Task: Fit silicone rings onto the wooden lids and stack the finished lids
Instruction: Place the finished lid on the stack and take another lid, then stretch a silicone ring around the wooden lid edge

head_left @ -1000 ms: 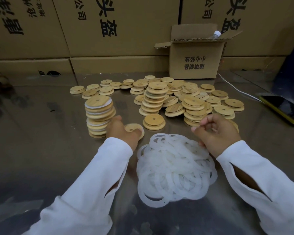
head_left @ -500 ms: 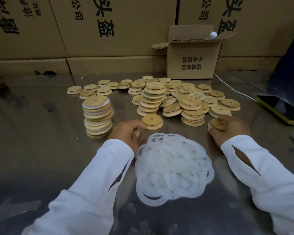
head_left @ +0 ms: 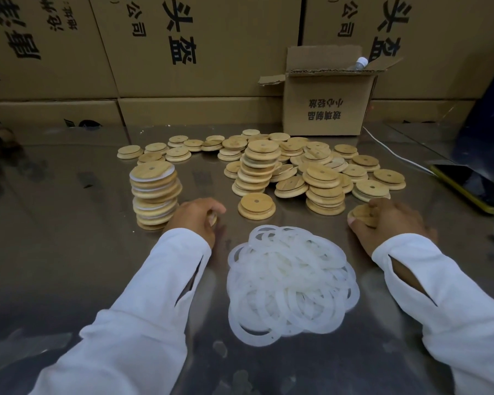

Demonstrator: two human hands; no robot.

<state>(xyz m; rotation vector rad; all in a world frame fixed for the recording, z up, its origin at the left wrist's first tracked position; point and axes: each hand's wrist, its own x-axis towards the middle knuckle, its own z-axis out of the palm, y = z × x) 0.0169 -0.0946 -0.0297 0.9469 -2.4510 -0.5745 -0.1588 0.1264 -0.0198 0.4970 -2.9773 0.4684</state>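
Observation:
A heap of white silicone rings (head_left: 291,283) lies on the metal table between my arms. My left hand (head_left: 196,216) is curled over a wooden lid (head_left: 212,218), which is mostly hidden, just right of the tall stack of ringed lids (head_left: 154,195). My right hand (head_left: 388,220) grips another wooden lid (head_left: 361,213) at the table's right. A single pair of bare lids (head_left: 256,205) sits beyond the rings. Loose and stacked bare lids (head_left: 322,183) spread across the back.
An open small cardboard box (head_left: 325,106) stands behind the lids, with large cartons (head_left: 183,47) along the wall. A phone (head_left: 474,186) with a white cable (head_left: 394,155) lies at the right edge. Bare metal table (head_left: 69,252) extends to the left.
My right hand dropped from above the rings out to the right and took hold of a lid. My left hand lowered its lid toward the table beside the ringed stack.

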